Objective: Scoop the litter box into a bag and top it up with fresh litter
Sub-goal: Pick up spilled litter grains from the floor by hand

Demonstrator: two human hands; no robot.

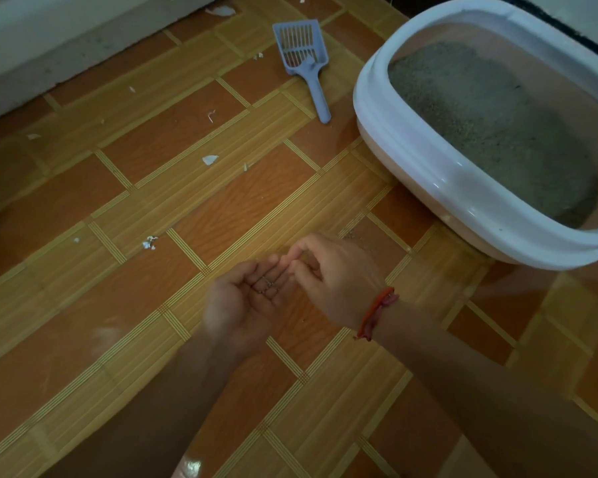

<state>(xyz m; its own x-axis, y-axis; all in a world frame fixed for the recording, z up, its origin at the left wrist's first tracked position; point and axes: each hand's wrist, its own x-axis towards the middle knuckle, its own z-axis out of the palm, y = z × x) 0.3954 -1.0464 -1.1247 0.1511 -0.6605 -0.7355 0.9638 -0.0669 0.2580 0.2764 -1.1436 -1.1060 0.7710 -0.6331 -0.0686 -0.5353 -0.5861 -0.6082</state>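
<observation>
The white oval plastic litter box is set on the floor at about two o'clock from the hands, well apart from them, and is partly cut off by the right edge of the view. It is filled with grey granular litter, heaped unevenly, with bare wall left showing below the rim. A pale blue slotted plastic litter scoop is laid flat on the floor at about twelve o'clock from the hands, just to the nine o'clock side of the box. Its handle is pointed toward five o'clock, and it is touched by neither hand.

The left hand is held palm up above the floor, its fingers relaxed and slightly cupped. A few small dark grains are carried on the fingers. The right hand is held at its three o'clock side, with the fingers curled and the thumb and forefinger tips drawn together over the left fingertips. Whether a grain is pinched there cannot be told, as both hands are blurred. A red thread bracelet is worn on the right wrist.

The orange-and-yellow wood-pattern tiled floor is strewn with small white scraps toward ten and eleven o'clock. A pale grey wall base is seen at the far eleven o'clock corner.
</observation>
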